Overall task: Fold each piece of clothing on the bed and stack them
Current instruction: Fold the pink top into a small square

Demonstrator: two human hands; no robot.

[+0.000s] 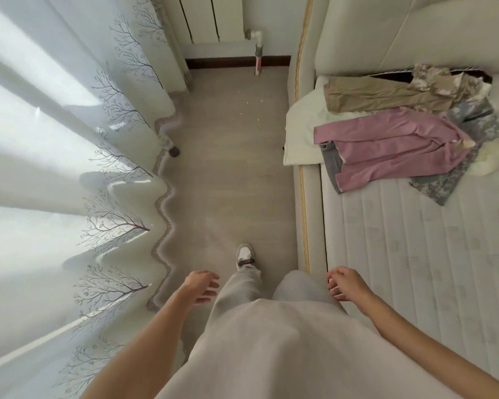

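Clothing lies in a loose unfolded heap at the far end of the bed [415,254], near the padded headboard [386,33]: tan trousers [386,95] farthest away, a pink garment [392,145] spread nearer with a grey piece [332,165] showing under its edge, a grey patterned cloth [450,180] beneath and to the right, a camouflage-patterned piece [435,79] by the headboard, and something cream and fluffy [490,156] at the right side. The person stands on the floor [228,139] beside the bed, well apart from the heap, one shoe [245,256] forward. The left hand [200,286] hangs over the floor near the curtain [69,168], its fingers [208,293] loosely curled and slightly apart, holding nothing. The right hand [344,285] hangs above the near edge of the mattress, fingers loosely curled inward, also holding nothing. A radiator [211,18] stands against the far wall.
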